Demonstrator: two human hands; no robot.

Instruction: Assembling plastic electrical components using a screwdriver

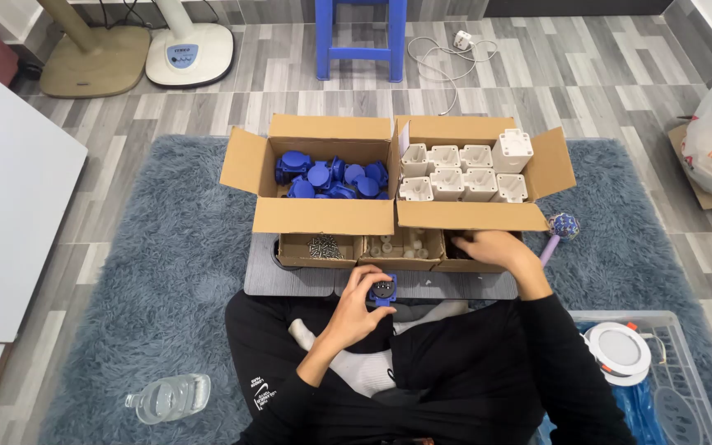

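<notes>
The left hand (354, 311) is curled around a small blue socket part (381, 291), fingers pinching it from the side and holding it just above the person's lap, at the near edge of the grey board (290, 278). The right hand (488, 247) reaches forward into the rightmost of three small cardboard trays (463, 262); its fingers are bent down inside, and whether they grip anything cannot be told.

The trays sit in a row on the board: the left tray (316, 249) holds dark screws, the middle tray (397, 245) pale small pieces. Directly behind them, touching their far edges, stand two open cardboard boxes side by side. The left box (323, 216) is filled with blue socket parts, the right box (471, 216) with white square housings (455, 177) set upright in rows. Their flaps spread outward and overhang the trays on the near side.

The board and boxes rest on a shaggy grey-blue rug (166, 247), with open rug to the left of the boxes. A clear plastic bottle (168, 398) lies on the rug near the person's left knee. To the right, a clear plastic crate (677, 387) with a round white lamp fitting (617, 351) sits close beside the right arm. A purple-handled tool (558, 232) lies just right of the trays. Beyond the rug, a blue stool (360, 37) stands on the wood-pattern floor.
</notes>
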